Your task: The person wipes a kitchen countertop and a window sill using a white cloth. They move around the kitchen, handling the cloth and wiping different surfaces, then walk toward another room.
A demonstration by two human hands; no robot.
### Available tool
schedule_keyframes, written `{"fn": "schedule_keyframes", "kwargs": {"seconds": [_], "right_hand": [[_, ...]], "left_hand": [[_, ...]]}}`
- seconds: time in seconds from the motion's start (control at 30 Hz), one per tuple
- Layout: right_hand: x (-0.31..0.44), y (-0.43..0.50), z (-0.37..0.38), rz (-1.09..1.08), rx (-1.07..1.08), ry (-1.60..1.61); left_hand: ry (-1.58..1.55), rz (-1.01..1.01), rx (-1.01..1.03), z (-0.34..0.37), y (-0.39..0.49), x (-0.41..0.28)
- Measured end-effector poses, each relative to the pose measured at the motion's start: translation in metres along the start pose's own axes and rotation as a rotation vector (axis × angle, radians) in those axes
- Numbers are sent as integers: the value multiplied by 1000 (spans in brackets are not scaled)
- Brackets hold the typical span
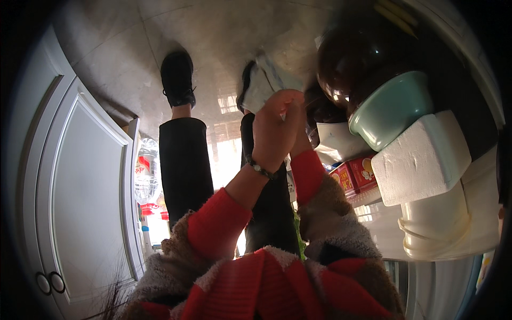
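Note:
My left hand (274, 130), with a beaded bracelet at its wrist, is held out in front of me with its fingers curled. Close against it is my right hand (300, 138), largely hidden behind the left. A white cloth or thin bag (260, 86), blurred and faintly striped, extends past the fingers over my black shoe (246, 86). My left hand appears closed on this white piece. The right hand's grip on it is hidden.
At right, a green basin (394, 108) stands near a white foam box (420, 160), a cream bucket (434, 228), red boxes (354, 174) and a dark rounded vessel (348, 64). White cabinet doors (90, 192) and a clear plastic bottle (146, 176) are at left, above a tiled floor (216, 36).

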State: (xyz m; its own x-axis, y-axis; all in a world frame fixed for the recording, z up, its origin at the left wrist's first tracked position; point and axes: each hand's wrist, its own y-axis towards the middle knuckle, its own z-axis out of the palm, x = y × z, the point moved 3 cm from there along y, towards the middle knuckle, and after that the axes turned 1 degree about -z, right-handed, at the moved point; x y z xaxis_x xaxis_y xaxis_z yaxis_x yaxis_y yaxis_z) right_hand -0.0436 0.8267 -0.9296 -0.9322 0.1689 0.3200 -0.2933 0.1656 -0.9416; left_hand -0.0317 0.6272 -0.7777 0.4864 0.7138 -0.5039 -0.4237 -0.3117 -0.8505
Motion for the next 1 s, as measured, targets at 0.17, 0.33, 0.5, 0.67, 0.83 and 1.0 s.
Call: {"fn": "schedule_keyframes", "kwargs": {"seconds": [0.17, 0.33, 0.5, 0.67, 0.83, 1.0], "right_hand": [[15, 54, -11, -103, -123, 90], [33, 102, 25, -201, -107, -26], [38, 118, 71, -303, -25, -365], [31, 65, 138, -576, 139, -802], [83, -19, 188, -1033, 215, -928], [158, -77, 216, -1634, 88, -1600]], "left_hand": [[17, -135, 46, 6, -12, 9], [28, -83, 54, 8, -32, 19], [139, -32, 51, 5, -31, 26], [247, 171, -22, -7, -2, 7], [290, 400, -142, -9, 12, -28], [264, 326, -180, -12, 15, -42]]}}
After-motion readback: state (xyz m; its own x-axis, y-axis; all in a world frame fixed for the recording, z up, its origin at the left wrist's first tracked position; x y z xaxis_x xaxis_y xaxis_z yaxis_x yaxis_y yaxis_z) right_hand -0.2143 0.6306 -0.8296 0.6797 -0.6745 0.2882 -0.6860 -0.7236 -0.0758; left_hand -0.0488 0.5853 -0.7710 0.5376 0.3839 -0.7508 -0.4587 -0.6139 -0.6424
